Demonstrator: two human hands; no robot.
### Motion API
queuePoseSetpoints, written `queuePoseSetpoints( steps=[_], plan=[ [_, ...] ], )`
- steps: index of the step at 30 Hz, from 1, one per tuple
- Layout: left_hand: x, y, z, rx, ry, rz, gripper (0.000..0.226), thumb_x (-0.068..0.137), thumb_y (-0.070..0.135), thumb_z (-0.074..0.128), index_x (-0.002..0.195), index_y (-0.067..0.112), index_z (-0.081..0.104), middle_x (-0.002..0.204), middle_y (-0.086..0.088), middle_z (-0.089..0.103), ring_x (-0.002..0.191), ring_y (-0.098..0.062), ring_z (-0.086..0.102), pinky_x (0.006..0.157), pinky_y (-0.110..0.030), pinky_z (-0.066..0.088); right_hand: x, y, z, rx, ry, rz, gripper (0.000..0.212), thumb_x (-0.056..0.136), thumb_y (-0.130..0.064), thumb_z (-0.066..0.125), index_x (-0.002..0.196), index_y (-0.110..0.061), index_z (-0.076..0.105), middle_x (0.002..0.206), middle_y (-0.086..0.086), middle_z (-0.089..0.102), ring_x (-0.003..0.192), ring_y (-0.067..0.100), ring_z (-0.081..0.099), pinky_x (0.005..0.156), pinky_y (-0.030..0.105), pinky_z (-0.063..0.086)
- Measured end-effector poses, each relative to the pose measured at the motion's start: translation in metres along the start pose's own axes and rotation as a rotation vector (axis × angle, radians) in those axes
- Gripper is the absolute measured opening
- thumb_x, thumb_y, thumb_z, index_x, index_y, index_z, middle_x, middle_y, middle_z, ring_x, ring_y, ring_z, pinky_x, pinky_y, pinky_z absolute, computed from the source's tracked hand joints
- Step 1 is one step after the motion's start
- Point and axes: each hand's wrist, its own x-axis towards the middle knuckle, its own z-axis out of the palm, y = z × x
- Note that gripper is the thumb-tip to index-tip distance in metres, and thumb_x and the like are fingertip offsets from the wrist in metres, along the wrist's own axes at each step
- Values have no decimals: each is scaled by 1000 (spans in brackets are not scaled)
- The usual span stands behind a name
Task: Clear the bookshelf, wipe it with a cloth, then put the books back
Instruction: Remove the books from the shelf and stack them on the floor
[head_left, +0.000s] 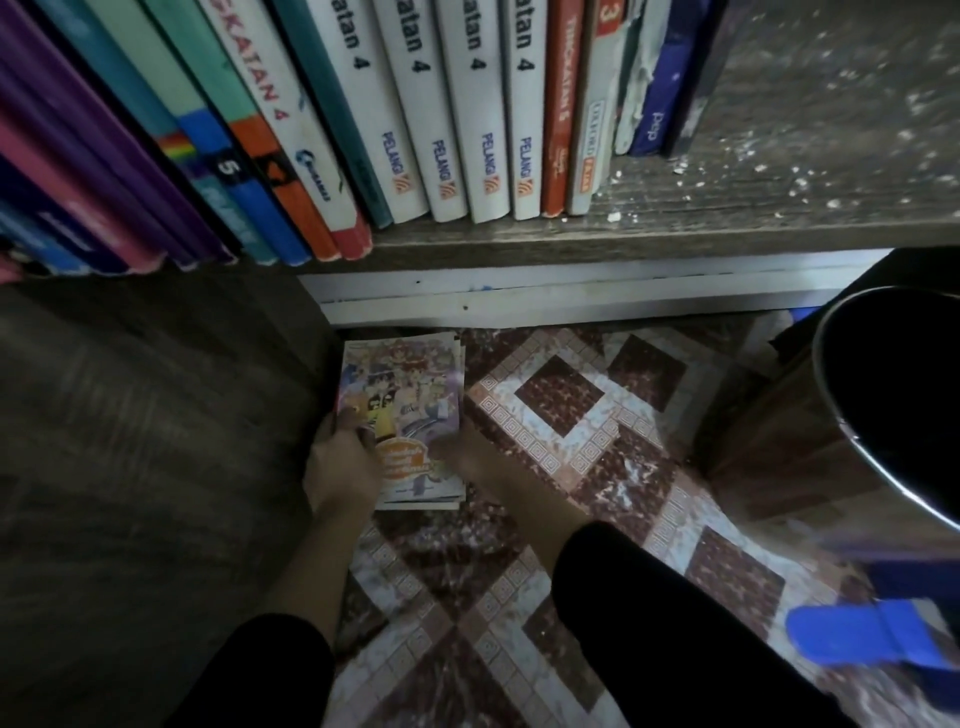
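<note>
Comics (402, 400) sit on the floor (561, 395) below the shelf (649, 236). Left hand (340, 465) curls round one edge, right hand (465, 454) pinches the opposite edge, probably keeping the loose stack together.

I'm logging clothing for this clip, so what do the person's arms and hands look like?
Both arms wear black sleeves, left sleeve and right sleeve, ending short of the wrists. The left hand and right hand are bare: no gloves, and no rings or watch show.
</note>
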Motion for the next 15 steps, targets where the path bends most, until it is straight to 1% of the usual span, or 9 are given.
queuePoseSetpoints(
  steps=[2,3,4,6,8,9,11,13,15],
  plan=[
    [-4,9,-6,23,-12,-11,39,95,19,48,133,12,50,129,-17,52,107,-39,55,79,-42,48,-8,-6,-4,-221,139,-28,80,90,-22,61,152,-9,11,142,15,44,122,32,50,96,33,45],
    [-6,12,-9,28,-18,-18,39,94,18,49,133,13,50,128,-18,53,108,-39,55,79,-42,48,-12,-8,-6,-284,194,-63,83,88,-24,64,151,-10,11,140,15,45,122,34,50,96,36,46],
    [-10,15,-12,27,-24,-15,38,93,16,51,131,12,52,126,-17,54,108,-38,56,79,-42,49,-18,-9,-11,-295,243,-118,81,85,-23,66,148,-11,17,135,16,48,118,35,52,94,39,47],
    [-16,21,-16,18,-35,23,33,91,15,53,124,12,57,123,-16,57,107,-37,57,77,-39,48,-31,-11,-18,-243,359,-245,63,83,-18,69,134,-8,35,124,17,54,109,34,55,88,42,50],
    [-22,30,-20,9,-50,67,25,91,15,52,114,11,62,115,-16,61,102,-35,59,75,-36,47,-46,-16,-27,-206,439,-327,44,88,-21,63,124,-5,44,119,17,56,104,33,56,82,38,48],
    [-25,36,-24,-3,-53,87,24,91,15,52,111,10,63,111,-16,63,100,-35,60,74,-35,47,-55,-20,-33,-208,465,-347,38,91,-23,59,122,-5,47,118,15,56,102,31,56,79,33,45],
    [-34,50,-32,-54,-46,125,23,90,14,53,109,8,64,107,-17,65,98,-34,60,73,-33,46,-75,-29,-44,-267,519,-373,28,93,-20,54,117,-4,51,115,14,57,101,28,56,74,24,36],
    [-45,66,-43,-98,-36,140,21,90,15,53,107,8,64,105,-15,66,97,-33,60,71,-30,43,-95,-37,-52,-315,570,-400,17,93,-14,52,106,-3,55,111,15,59,99,28,57,72,23,33],
    [-57,81,-56,-112,-27,133,21,91,16,51,107,11,62,104,-14,65,95,-33,60,71,-32,45,-118,-47,-59,-309,600,-407,6,93,-11,50,94,-8,54,102,14,62,96,30,58,70,25,32]
  ],
)
